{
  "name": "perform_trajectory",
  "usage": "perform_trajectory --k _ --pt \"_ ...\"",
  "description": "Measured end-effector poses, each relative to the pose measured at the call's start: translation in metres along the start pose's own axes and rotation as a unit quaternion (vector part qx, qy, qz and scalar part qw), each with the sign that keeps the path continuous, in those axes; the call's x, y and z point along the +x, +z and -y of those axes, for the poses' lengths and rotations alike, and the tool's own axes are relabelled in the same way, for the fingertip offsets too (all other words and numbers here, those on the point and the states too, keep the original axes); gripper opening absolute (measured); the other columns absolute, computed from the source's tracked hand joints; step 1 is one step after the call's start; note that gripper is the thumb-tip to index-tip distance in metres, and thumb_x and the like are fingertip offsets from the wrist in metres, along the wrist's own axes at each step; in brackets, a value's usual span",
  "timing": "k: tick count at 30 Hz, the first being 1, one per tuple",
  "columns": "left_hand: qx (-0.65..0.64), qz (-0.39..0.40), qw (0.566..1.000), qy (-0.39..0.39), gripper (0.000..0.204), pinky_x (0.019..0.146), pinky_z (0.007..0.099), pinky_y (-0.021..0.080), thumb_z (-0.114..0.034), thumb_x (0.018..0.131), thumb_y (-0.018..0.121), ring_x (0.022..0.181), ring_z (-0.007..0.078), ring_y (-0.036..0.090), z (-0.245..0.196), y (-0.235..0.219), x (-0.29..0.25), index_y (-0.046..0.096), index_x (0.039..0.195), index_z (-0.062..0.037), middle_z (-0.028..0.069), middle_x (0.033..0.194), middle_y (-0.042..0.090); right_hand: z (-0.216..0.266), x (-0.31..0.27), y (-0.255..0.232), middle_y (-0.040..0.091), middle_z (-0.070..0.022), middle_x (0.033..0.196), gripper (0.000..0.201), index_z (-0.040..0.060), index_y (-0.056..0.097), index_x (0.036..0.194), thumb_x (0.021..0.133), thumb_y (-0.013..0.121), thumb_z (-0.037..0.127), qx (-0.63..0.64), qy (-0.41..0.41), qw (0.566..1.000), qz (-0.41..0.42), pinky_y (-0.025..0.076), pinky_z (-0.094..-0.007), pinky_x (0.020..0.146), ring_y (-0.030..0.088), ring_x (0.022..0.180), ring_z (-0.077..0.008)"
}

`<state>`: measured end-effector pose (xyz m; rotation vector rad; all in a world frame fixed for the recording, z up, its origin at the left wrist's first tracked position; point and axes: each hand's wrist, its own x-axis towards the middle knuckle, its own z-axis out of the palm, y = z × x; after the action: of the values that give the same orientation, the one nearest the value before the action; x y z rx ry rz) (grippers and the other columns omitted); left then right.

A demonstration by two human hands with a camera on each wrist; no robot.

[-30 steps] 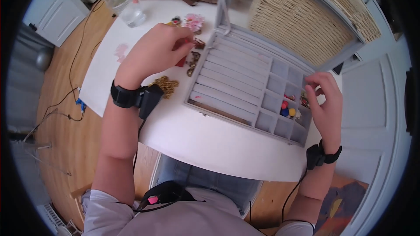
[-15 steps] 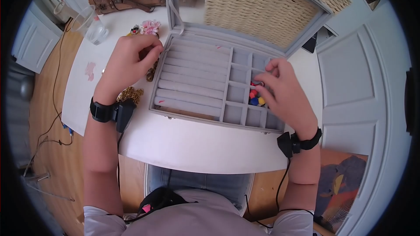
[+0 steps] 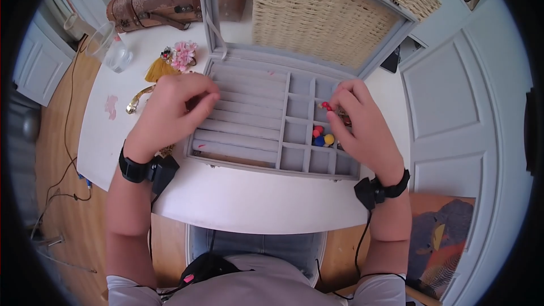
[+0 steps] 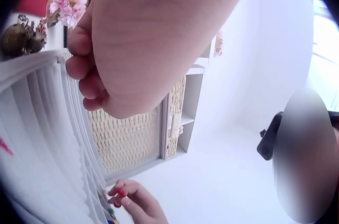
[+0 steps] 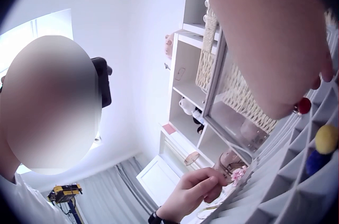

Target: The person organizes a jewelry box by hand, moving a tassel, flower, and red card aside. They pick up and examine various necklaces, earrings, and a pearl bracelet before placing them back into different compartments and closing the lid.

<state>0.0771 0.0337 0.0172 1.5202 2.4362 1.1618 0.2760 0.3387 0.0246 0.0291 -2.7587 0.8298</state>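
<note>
The grey jewellery box (image 3: 233,164) stands with its lid up, padded rolls (image 3: 249,114) on the left and small compartments on the right. Over the compartments, the right hand (image 3: 367,127) pinches a small red piece (image 3: 326,106), which also shows between its fingertips in the left wrist view (image 4: 121,193). Red, blue and yellow balls (image 3: 328,139) lie in a compartment below it. Above the left edge of the rolls is the left hand (image 3: 173,112), its fingers loosely curled, with nothing visible in them.
Left of the box lie a pink flower piece (image 3: 184,55), a yellow tassel (image 3: 160,69) and a gold piece (image 3: 134,103). Clear cups (image 3: 118,56) and a brown case (image 3: 164,1) are farther back. A woven basket (image 3: 323,17) shows through the raised lid.
The right hand has moved left from the box's right edge to over the compartments, where it now holds the red piece. The left hand has come away from the jewellery toward the rolls. The head view has shifted.
</note>
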Motion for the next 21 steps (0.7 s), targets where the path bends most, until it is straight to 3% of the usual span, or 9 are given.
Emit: perform_trajectory --k 2,4,5,8,9,13,14,17,21 --pt "-0.036 0.041 0.998 0.016 0.009 0.064 0.0328 0.051 -0.005 0.096 0.073 0.07 0.021 0.066 -0.004 0.002 -0.002 0.075 0.104 -0.0003 0.0103 0.084 0.07 0.01 0.004 0.003 0.058 -0.0153 0.112 0.012 0.0009 0.063 0.104 0.096 0.072 0.001 -0.003 -0.035 0.999 -0.04 0.055 -0.0408 0.081 0.064 0.091 -0.0329" --pt "-0.114 0.09 0.989 -0.003 0.024 0.066 0.0309 0.054 -0.005 0.096 0.076 0.074 0.0176 0.069 -0.019 0.006 -0.005 0.075 0.12 -0.0017 0.0086 0.088 0.073 0.029 -0.001 0.015 0.065 -0.0138 0.105 0.014 0.0027 0.065 0.107 0.096 0.074 0.003 0.153 -0.033 0.988 0.004 0.057 -0.0399 0.075 0.067 0.087 -0.032" --pt "-0.173 0.106 0.979 0.004 0.04 0.068 0.0293 0.056 -0.007 0.095 0.081 0.078 0.0151 0.071 -0.021 0.012 -0.007 0.072 0.134 -0.0034 0.0062 0.09 0.075 0.033 -0.002 0.02 0.065 -0.0138 0.105 0.014 0.0027 0.065 0.107 0.096 0.074 0.003 0.152 -0.032 0.988 0.004 0.057 -0.0399 0.075 0.067 0.087 -0.032" --pt "-0.238 0.154 0.959 0.025 0.048 0.068 0.0287 0.057 -0.009 0.093 0.085 0.078 0.0158 0.072 -0.037 0.022 -0.009 0.071 0.139 -0.0034 0.0047 0.092 0.076 0.047 -0.009 0.036 0.069 -0.0111 0.098 0.017 0.0047 0.066 0.109 0.096 0.077 0.005 0.149 -0.108 0.979 0.089 0.057 -0.0386 0.072 0.07 0.082 -0.0309" --pt "-0.242 0.191 0.951 0.011 0.04 0.065 0.0294 0.056 -0.009 0.092 0.086 0.076 0.0156 0.071 -0.038 0.023 -0.01 0.075 0.13 -0.0041 0.0044 0.093 0.076 0.051 -0.01 0.041 0.07 -0.0106 0.096 0.017 0.0054 0.067 0.108 0.095 0.079 0.006 0.169 -0.107 0.976 0.081 0.057 -0.0388 0.071 0.071 0.082 -0.0303" --pt "-0.197 0.182 0.962 0.048 0.017 0.06 0.0306 0.052 -0.005 0.092 0.083 0.068 0.0137 0.067 -0.032 0.033 -0.013 0.077 0.108 -0.0048 0.0038 0.089 0.073 0.051 -0.013 0.051 0.068 -0.0071 0.093 0.019 0.0063 0.064 0.109 0.098 0.079 0.008 0.23 -0.049 0.969 0.075 0.055 -0.0347 0.066 0.068 0.075 -0.0206" --pt "-0.196 0.18 0.963 0.049 0.017 0.06 0.0306 0.052 -0.005 0.092 0.083 0.068 0.0137 0.067 -0.033 0.032 -0.013 0.077 0.108 -0.0048 0.0038 0.089 0.073 0.052 -0.012 0.052 0.066 -0.0058 0.093 0.02 0.0062 0.062 0.109 0.099 0.079 0.008 0.253 -0.007 0.964 0.076 0.054 -0.033 0.064 0.067 0.074 -0.0173" --pt "-0.229 0.199 0.953 0.004 0.014 0.059 0.029 0.05 0.0 0.092 0.079 0.068 0.0126 0.065 -0.032 0.031 -0.01 0.075 0.104 -0.0043 0.0026 0.086 0.069 0.046 -0.011 0.056 0.062 -0.005 0.098 0.023 0.0056 0.058 0.109 0.099 0.079 0.005 0.257 -0.032 0.964 0.054 0.053 -0.0295 0.064 0.064 0.073 -0.0133" --pt "-0.226 0.147 0.963 -0.012 0.014 0.06 0.0263 0.049 0.003 0.091 0.076 0.071 0.0108 0.062 -0.029 0.036 -0.01 0.071 0.102 -0.0049 0.0004 0.086 0.065 0.042 -0.011 0.065 0.059 -0.0068 0.106 0.024 0.0048 0.057 0.108 0.097 0.078 0.001 0.275 -0.033 0.96 0.049 0.053 -0.0286 0.065 0.064 0.076 -0.0142"
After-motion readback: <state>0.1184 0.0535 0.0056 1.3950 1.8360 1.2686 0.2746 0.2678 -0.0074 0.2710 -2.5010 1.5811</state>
